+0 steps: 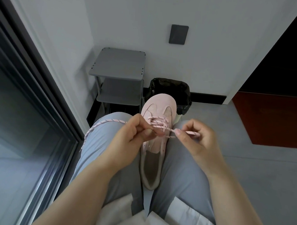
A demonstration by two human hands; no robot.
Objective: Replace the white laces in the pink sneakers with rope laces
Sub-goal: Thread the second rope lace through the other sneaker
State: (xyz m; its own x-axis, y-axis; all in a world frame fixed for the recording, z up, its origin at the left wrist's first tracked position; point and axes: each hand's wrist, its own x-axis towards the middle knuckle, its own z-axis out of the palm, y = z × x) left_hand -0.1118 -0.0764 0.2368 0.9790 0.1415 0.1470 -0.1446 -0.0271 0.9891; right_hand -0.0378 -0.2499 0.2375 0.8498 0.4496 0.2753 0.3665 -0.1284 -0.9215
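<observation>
Mid-lacing, approx. halfway up the eyelets by the look of it; upper eyelets nearer the body not yet threaded. To do well: pull both ends w/ even tension so crossings sit flat on the tongue, keep lengths matched L/R, feed tip through next eyelet from underside, no twisting of cord, avoid yanking so lower rows don't bunch.

Pink sneaker (156,129) wedged between the thighs, toe pointing far, heel near, opening facing up. Rope lace (158,125), pink w/ dark flecks, already criss-crossed over the far rows.

Left hand (133,134): fingers curled in, thumb + forefinger pinched together on the lace right at the left side of the sneaker; long free end runs left over the knee and hangs down toward the floor (265,169).

Right hand (198,138): also closed, thumb + forefinger clamped on the other lace end just right of the sneaker, short tip sticking out further right. Other fingers folded, touching nothing else visible.

Hands apart from each other, one each side of the sneaker. White laces not seen anywhere. Second sneaker not in view.

Beyond the toe: grey shelf unit (120,66), black-lined bin (170,88).
</observation>
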